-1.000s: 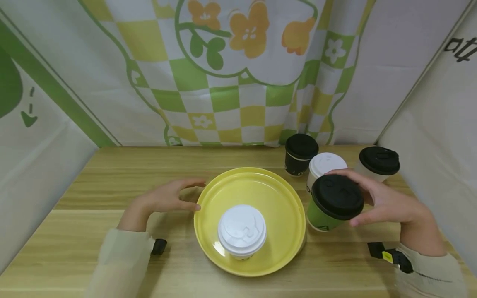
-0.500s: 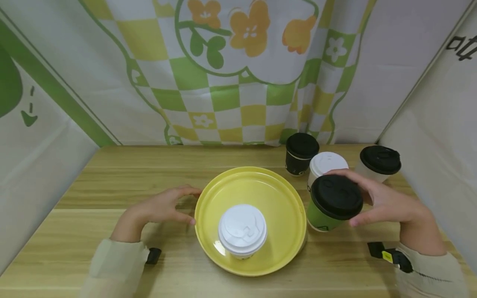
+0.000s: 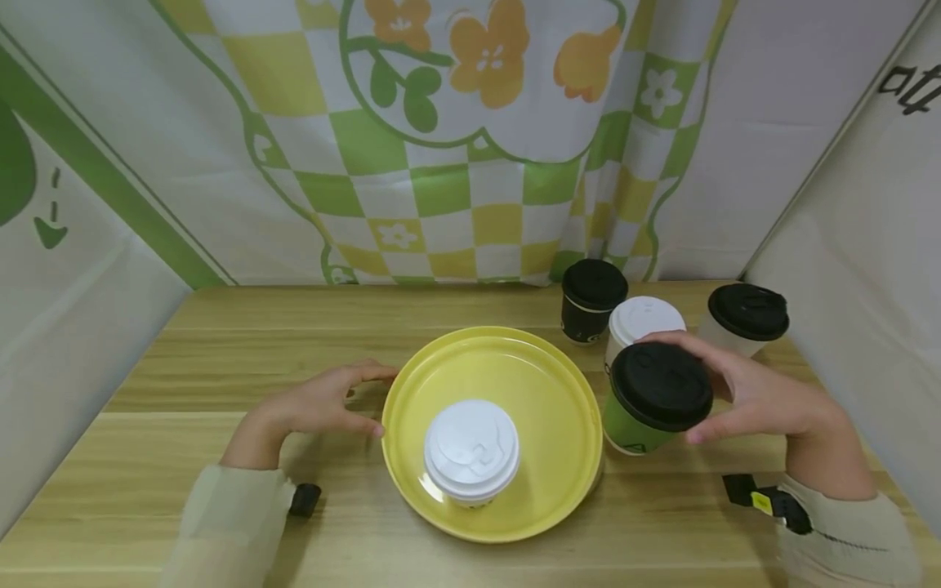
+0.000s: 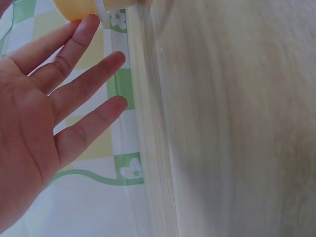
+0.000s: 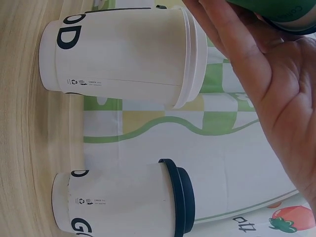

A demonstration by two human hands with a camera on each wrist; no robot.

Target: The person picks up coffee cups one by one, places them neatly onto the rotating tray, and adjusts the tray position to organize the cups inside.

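A round yellow tray (image 3: 544, 392) lies on the wooden table, and a paper cup with a white lid (image 3: 470, 449) stands on it. At the tray's left edge is my left hand (image 3: 319, 404), thumb and fingertips right at the rim. The left wrist view shows that hand's fingers (image 4: 81, 84) spread and nearly straight. My right hand (image 3: 757, 400) holds a green paper cup with a black lid (image 3: 662, 388), thumb and fingers around it, just right of the tray. In the right wrist view the green cup (image 5: 291, 12) shows only partly, above the palm.
Behind the green cup stand a white-lidded white cup (image 3: 645, 318) and a small black cup (image 3: 590, 306). A white cup with a black lid (image 3: 746, 314) is farther right. A checked, flowered cloth (image 3: 470, 188) hangs along the table's back edge.
My left hand has shifted slightly down and left, its thumb lower along the tray's rim. The right hand and the green cup hold their place.
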